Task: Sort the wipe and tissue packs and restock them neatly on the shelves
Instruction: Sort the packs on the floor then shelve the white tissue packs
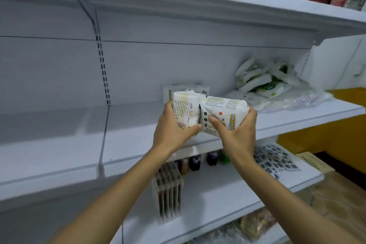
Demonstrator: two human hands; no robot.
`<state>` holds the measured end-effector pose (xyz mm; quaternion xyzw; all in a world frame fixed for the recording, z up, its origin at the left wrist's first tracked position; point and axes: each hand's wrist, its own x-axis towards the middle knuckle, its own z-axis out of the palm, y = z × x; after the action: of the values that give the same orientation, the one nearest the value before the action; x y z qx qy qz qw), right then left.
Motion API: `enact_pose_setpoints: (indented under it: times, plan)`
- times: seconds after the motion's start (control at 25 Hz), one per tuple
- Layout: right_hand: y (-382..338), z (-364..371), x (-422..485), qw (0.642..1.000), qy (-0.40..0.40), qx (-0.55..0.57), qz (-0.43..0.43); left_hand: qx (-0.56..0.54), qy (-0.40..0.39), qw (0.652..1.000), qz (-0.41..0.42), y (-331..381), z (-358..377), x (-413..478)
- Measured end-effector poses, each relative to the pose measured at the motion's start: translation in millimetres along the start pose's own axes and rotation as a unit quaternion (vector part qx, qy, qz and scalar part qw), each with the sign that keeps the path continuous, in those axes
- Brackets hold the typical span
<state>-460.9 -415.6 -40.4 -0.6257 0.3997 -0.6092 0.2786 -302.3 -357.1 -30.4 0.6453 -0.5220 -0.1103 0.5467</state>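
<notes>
White soft-film printed tissue pack (185, 113): gripped by left hand (172, 130), thumb across the front face, other fingers wrapped behind; held above the white metal shelf (138, 125).
Second white film pack with orange dot (223, 112): gripped the same way by right hand (237, 130); touches the first pack between the two thumbs.
Handling (judged): light, compressible, film likely slippery, not fragile.
Hold point (judged): mid-body across the width, clear of the crimped ends.
Beyond the fingertips: pale upright pack (178, 88) against the back panel.
Right of the right hand: loose heap of white packs (273, 85).
</notes>
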Motion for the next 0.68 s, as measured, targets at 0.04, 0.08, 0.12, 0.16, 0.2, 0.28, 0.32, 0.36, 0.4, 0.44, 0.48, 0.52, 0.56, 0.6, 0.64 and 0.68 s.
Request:
enact_pose_setpoints:
  times: [0.04, 0.08, 0.12, 0.16, 0.2, 0.28, 0.32, 0.36, 0.4, 0.44, 0.48, 0.52, 0.56, 0.6, 0.64, 0.68]
  plan:
    - [5, 8, 17, 1.0, -0.005, -0.02, -0.009, -0.005, -0.008, 1.0, -0.014, -7, 6, 21]
    - [11, 16, 33, 0.998, -0.014, -0.047, -0.024, -0.019, -0.011, 0.999, -0.032, -17, 12, 42]
    - [17, 21, 46, 0.996, -0.021, -0.08, -0.045, -0.019, -0.012, 0.999, -0.046, -30, 16, 60]
    - [25, 27, 60, 0.99, -0.022, -0.118, -0.07, -0.012, -0.012, 0.999, -0.047, -43, 20, 78]
    - [33, 31, 72, 0.982, -0.022, -0.159, -0.096, 0.022, -0.01, 0.999, -0.04, -59, 24, 93]
    - [53, 37, 93, 0.962, -0.041, -0.239, -0.123, 0.042, -0.02, 0.998, -0.05, -89, 27, 114]
    - [61, 40, 102, 0.951, -0.06, -0.277, -0.125, 0.012, -0.029, 0.996, -0.078, -101, 26, 123]
    - [69, 44, 114, 0.939, -0.079, -0.311, -0.121, 0.002, -0.039, 0.995, -0.093, -115, 27, 134]
    - [75, 48, 124, 0.932, -0.096, -0.332, -0.112, -0.004, -0.041, 0.994, -0.099, -121, 25, 143]
    - [79, 53, 133, 0.931, -0.113, -0.334, -0.099, -0.002, -0.034, 0.994, -0.105, -126, 26, 151]
    - [84, 59, 143, 0.936, -0.133, -0.315, -0.08, -0.002, -0.036, 0.993, -0.112, -134, 31, 161]
    - [87, 64, 151, 0.948, -0.151, -0.275, -0.056, 0.009, -0.039, 0.992, -0.117, -130, 33, 166]
    - [91, 69, 159, 0.961, -0.165, -0.222, -0.018, 0.004, -0.058, 0.992, -0.115, -128, 37, 170]
    - [95, 73, 166, 0.97, -0.173, -0.171, 0.023, 0.005, -0.067, 0.991, -0.116, -129, 42, 172]
    - [104, 79, 175, 0.974, -0.175, -0.127, 0.065, 0.006, -0.069, 0.991, -0.117, -131, 47, 173]
    - [112, 84, 184, 0.976, -0.177, -0.087, 0.096, 0.007, -0.058, 0.992, -0.112, -131, 52, 172]
